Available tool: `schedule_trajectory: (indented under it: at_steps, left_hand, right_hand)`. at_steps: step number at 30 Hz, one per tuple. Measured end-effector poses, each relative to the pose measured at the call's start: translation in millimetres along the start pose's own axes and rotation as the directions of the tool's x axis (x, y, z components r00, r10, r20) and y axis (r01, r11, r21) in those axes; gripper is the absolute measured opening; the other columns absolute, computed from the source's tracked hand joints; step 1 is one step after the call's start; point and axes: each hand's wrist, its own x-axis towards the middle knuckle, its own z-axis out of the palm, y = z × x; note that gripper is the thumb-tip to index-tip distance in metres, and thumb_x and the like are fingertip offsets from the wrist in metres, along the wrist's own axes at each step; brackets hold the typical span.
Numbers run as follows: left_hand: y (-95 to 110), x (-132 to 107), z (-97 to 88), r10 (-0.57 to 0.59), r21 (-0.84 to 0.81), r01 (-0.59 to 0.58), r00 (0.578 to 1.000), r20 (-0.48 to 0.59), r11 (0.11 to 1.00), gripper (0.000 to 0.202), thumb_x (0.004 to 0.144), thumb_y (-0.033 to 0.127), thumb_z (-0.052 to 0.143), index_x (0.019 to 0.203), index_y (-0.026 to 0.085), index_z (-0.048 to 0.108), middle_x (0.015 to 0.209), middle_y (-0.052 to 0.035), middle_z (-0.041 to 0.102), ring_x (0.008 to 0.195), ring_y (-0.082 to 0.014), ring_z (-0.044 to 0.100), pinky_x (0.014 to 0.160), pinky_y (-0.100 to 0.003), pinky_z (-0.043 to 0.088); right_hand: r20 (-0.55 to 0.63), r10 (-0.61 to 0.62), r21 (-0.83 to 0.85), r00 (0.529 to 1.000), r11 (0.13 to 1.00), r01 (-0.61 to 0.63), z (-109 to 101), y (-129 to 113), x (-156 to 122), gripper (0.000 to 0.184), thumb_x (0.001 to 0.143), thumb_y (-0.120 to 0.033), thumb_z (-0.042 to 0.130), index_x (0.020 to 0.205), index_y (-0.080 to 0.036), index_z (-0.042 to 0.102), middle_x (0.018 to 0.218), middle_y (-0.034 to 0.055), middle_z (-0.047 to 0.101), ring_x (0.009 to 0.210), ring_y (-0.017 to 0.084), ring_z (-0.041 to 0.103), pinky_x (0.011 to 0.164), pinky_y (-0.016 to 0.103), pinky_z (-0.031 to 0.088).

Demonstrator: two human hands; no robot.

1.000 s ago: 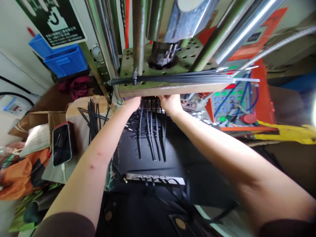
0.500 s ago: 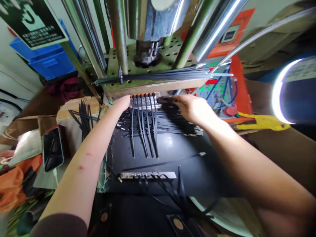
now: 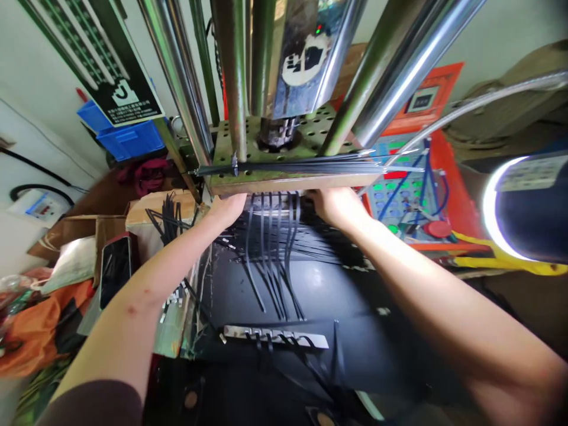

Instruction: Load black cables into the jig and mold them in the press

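Observation:
Between my hands, under the front edge of the press plate, sits a metal mould with several thin black cables hanging out of its front. My left hand reaches under the plate at the mould's left end; its fingers are hidden. At the right end, my right hand has curled fingers on the mould, their tips partly covered by the plate. More black cables lie in a layer below the mould. Nearer to me, a slotted metal strip has cables in its slots.
A bundle of black cables lies across the plate. Metal columns rise above it. At left are a phone and a cardboard box. A control panel and a ring lamp stand at right.
The mould and both hands have gone further under the press plate, so more of the mould and my right fingers is covered. The view has tilted upward a little.

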Motion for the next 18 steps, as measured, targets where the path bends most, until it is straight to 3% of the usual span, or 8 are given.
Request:
schedule_trajectory:
  at_steps: [4, 6, 8, 11, 13, 15, 16, 18]
  left_hand:
    - [19, -72, -1.0, 0.290, 0.143, -0.317, 0.940, 0.181, 0.938, 0.025, 0.095, 0.013, 0.049, 0.109, 0.017, 0.069, 0.114, -0.0106, 0.067, 0.114, -0.0284, 0.054, 0.100, -0.041, 0.046]
    - [38, -96, 6.2, 0.340, 0.137, -0.390, 0.895, 0.288, 0.911, 0.019, 0.094, 0.017, 0.054, 0.104, 0.018, 0.071, 0.108, -0.0095, 0.067, 0.110, -0.0284, 0.054, 0.093, -0.039, 0.047]
    - [57, -104, 17.4, 0.338, 0.126, -0.400, 0.876, 0.345, 0.908, 0.017, 0.093, 0.020, 0.058, 0.102, 0.018, 0.072, 0.106, -0.0096, 0.067, 0.110, -0.0293, 0.054, 0.089, -0.039, 0.047]
    - [79, -96, 31.6, 0.322, 0.066, -0.366, 0.880, 0.350, 0.928, 0.019, 0.094, 0.020, 0.058, 0.106, 0.017, 0.073, 0.109, -0.0093, 0.070, 0.112, -0.0291, 0.056, 0.092, -0.039, 0.047]
    - [86, -88, 33.1, 0.274, -0.058, -0.270, 0.905, 0.325, 0.961, 0.023, 0.098, 0.021, 0.052, 0.103, 0.015, 0.074, 0.110, -0.0092, 0.072, 0.111, -0.0261, 0.060, 0.098, -0.038, 0.046]
    - [92, -86, 27.9, 0.157, -0.287, -0.054, 0.923, 0.351, 0.956, 0.038, 0.105, 0.029, 0.041, 0.094, 0.014, 0.075, 0.104, -0.0090, 0.075, 0.103, -0.0218, 0.066, 0.098, -0.034, 0.047]
    - [95, -87, 24.1, 0.103, -0.417, 0.091, 0.902, 0.420, 0.904, 0.049, 0.107, 0.037, 0.035, 0.089, 0.014, 0.074, 0.098, -0.0086, 0.076, 0.097, -0.0202, 0.068, 0.095, -0.032, 0.049]
    - [103, -94, 17.1, 0.109, -0.592, 0.391, 0.764, 0.635, 0.705, 0.066, 0.107, 0.055, 0.027, 0.080, 0.014, 0.072, 0.084, -0.0074, 0.076, 0.085, -0.0183, 0.070, 0.086, -0.030, 0.054]
  right_hand:
    - [0.135, -0.118, 0.031, 0.984, 0.993, 0.115, -23, 8, -105, 0.027, 0.091, -0.033, 0.048, 0.100, -0.017, 0.068, 0.090, 0.0147, 0.072, 0.084, 0.030, 0.069, 0.077, 0.043, 0.058]
    - [0.190, -0.185, 0.057, 0.964, 0.982, 0.178, -28, 13, -144, 0.025, 0.092, -0.035, 0.048, 0.093, -0.020, 0.068, 0.083, 0.0121, 0.070, 0.076, 0.028, 0.068, 0.068, 0.042, 0.058]
    - [0.202, -0.228, 0.082, 0.952, 0.973, 0.216, -27, 14, -164, 0.024, 0.092, -0.035, 0.049, 0.094, -0.021, 0.068, 0.084, 0.0129, 0.069, 0.077, 0.028, 0.067, 0.069, 0.043, 0.059]
    - [0.198, -0.266, 0.195, 0.943, 0.954, 0.228, -22, 14, -163, 0.034, 0.092, -0.033, 0.047, 0.114, -0.020, 0.070, 0.103, 0.0167, 0.072, 0.095, 0.031, 0.069, 0.083, 0.047, 0.060]
    - [0.218, -0.235, 0.267, 0.947, 0.948, 0.174, -20, 15, -156, 0.042, 0.094, -0.031, 0.043, 0.126, -0.021, 0.067, 0.116, 0.0161, 0.072, 0.106, 0.030, 0.070, 0.092, 0.048, 0.059]
    - [0.240, -0.175, 0.291, 0.955, 0.951, 0.101, -21, 12, -151, 0.045, 0.094, -0.032, 0.043, 0.133, -0.023, 0.064, 0.123, 0.0135, 0.072, 0.109, 0.029, 0.070, 0.096, 0.048, 0.058]
    - [0.246, -0.163, 0.299, 0.956, 0.950, 0.085, -21, 8, -150, 0.048, 0.094, -0.032, 0.045, 0.138, -0.024, 0.061, 0.128, 0.0127, 0.070, 0.111, 0.029, 0.070, 0.098, 0.048, 0.057]
    - [0.265, -0.235, 0.339, 0.935, 0.931, 0.138, -19, -8, -145, 0.051, 0.093, -0.031, 0.049, 0.143, -0.023, 0.057, 0.136, 0.0131, 0.066, 0.119, 0.029, 0.067, 0.103, 0.047, 0.054]
